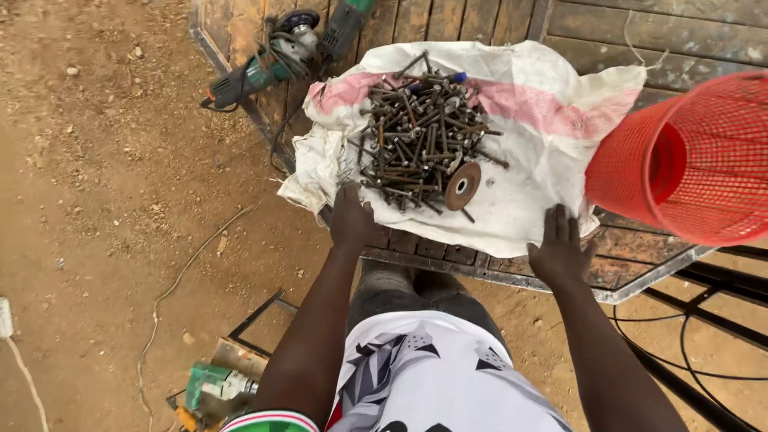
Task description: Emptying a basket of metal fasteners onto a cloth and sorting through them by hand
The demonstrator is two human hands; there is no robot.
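Note:
A white woven sack (pixel 528 160) with a pink stripe lies spread on a wooden platform. On it sits a heap of several rusty bolts (pixel 420 144) and a round grinding disc (pixel 462 186). My left hand (pixel 352 218) rests on the sack's near left edge, right beside the bolt heap. My right hand (pixel 558 248) lies flat, fingers apart, on the sack's near right edge. Neither hand holds anything that I can see.
A red mesh basket (pixel 696 156) lies on its side at the right. A green angle grinder (pixel 268 64) with cable lies at the platform's far left corner. Bare dirt ground (pixel 112 200) spreads left; another green tool (pixel 212 388) lies near my feet. Black cables (pixel 688 352) run at right.

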